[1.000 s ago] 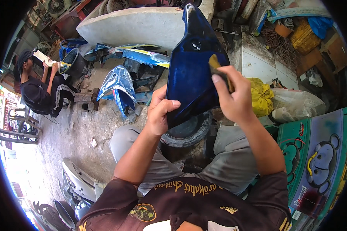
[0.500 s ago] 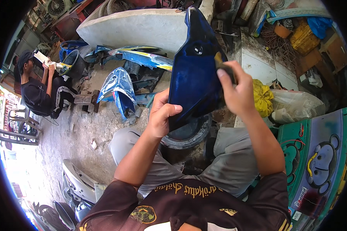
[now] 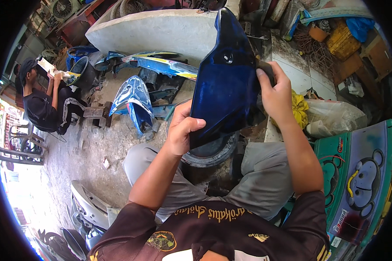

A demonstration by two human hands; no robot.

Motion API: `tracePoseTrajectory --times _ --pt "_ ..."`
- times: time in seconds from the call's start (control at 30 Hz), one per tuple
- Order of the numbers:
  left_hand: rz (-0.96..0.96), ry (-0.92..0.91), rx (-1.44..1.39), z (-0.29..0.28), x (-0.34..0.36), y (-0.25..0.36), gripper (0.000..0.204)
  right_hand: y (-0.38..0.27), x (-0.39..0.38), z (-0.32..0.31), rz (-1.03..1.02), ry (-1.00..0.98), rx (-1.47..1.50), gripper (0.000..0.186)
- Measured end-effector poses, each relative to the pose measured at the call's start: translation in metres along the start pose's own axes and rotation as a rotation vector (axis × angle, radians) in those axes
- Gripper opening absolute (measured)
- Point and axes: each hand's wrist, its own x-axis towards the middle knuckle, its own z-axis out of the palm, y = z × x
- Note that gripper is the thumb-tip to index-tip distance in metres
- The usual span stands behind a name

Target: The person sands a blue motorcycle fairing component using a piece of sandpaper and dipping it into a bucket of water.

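A glossy dark-blue motorcycle body panel (image 3: 226, 91), with a small round hole near its narrow upper end, is held tilted up over my lap. My left hand (image 3: 183, 130) is closed on its lower left edge, thumb across the front face. At the panel's right edge my right hand (image 3: 275, 89) pinches a dark, folded piece of sandpaper (image 3: 268, 75) between thumb and fingers. The sandpaper lies close against that edge; whether it touches there I cannot tell. Below the panel, between my knees, stands a round dark basin (image 3: 213, 155).
Blue-and-white fairing parts (image 3: 133, 98) lie on the floor ahead to the left, before a pale concrete trough (image 3: 152, 35). At left a person (image 3: 43, 95) sits holding a pale part. On the right are a yellow bag (image 3: 299, 106) and a green plastic cabinet (image 3: 331, 152).
My right hand has moved right and slightly up with the sandpaper, from the panel's face to its right edge. The panel has shifted slightly right at its top. My left hand keeps its hold.
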Motion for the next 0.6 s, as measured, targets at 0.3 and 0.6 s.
tracePoseTrajectory --times 0.3,0.6 --pt "-0.013 -0.006 -0.015 0.0 -0.001 -0.001 0.061 -0.006 0.001 -0.002 0.024 -0.016 0.03 0.02" --pt "-0.028 0.026 -0.028 -0.002 -0.001 0.001 0.06 -0.023 -0.011 0.002 0.028 -0.094 -0.029 0.019"
